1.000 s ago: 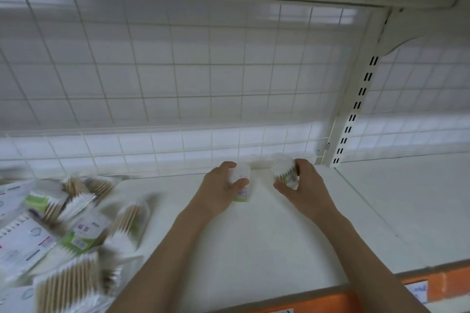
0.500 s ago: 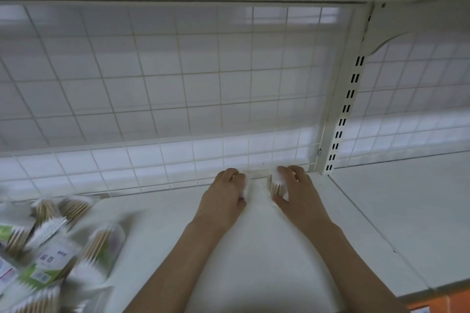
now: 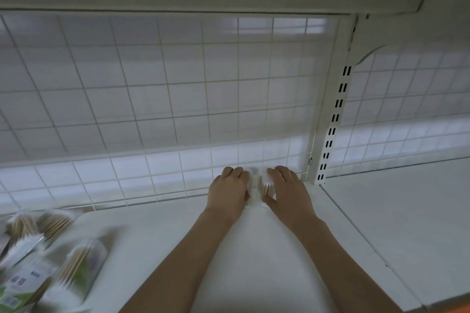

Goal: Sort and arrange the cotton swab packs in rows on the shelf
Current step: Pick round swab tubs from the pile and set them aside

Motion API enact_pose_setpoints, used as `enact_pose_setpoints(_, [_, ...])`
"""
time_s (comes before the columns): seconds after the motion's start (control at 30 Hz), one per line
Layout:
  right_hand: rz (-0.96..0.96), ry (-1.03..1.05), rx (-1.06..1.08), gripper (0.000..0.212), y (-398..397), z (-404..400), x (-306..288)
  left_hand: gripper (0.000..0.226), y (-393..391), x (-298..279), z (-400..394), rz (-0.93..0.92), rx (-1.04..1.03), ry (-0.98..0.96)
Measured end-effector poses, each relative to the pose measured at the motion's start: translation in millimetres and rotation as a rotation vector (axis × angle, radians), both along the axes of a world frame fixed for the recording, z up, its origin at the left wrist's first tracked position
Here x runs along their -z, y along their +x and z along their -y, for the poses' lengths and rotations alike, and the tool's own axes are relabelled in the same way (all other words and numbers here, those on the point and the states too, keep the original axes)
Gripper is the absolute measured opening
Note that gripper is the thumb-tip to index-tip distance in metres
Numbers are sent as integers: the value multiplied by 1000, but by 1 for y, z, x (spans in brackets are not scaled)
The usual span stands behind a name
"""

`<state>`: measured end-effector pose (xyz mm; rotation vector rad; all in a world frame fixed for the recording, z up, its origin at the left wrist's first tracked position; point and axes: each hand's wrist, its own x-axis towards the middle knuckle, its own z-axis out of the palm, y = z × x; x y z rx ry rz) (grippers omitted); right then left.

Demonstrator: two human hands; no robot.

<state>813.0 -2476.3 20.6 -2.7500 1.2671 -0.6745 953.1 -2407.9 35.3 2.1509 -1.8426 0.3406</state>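
On the white shelf [image 3: 254, 249] the loose heap of packs [image 3: 50, 262] lay near-left of me, while farther back my left hand [image 3: 229, 193] and right hand [image 3: 287, 193] each clasped a swab pack [image 3: 265, 185] against the wire grid [image 3: 178, 109], side by side.

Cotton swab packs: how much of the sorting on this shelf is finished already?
Barely begun. No finished row shows yet. The left hand and right hand hold two small packs at the back of the shelf, by the wire grid. The loose pile of packs at the left is unsorted.
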Motion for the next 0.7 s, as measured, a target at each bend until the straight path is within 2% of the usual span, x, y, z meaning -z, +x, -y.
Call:
enact_pose_setpoints(0.2, [4, 8, -12, 60, 3, 2, 0, 28, -1, -1, 4, -49, -26, 29])
enact_pose_setpoints(0.37, [-12, 21, -14, 62, 5, 1, -3, 30, 0, -2, 8, 20, -27, 46])
enact_pose_setpoints(0.6, [-18, 46, 11, 68, 1, -9, -8, 52, 3, -2, -6, -5, -12, 34])
enact_pose_setpoints(0.7, [28, 30, 5, 62, 1, -20, -9, 50, 5, -6, -28, -36, -37, 50])
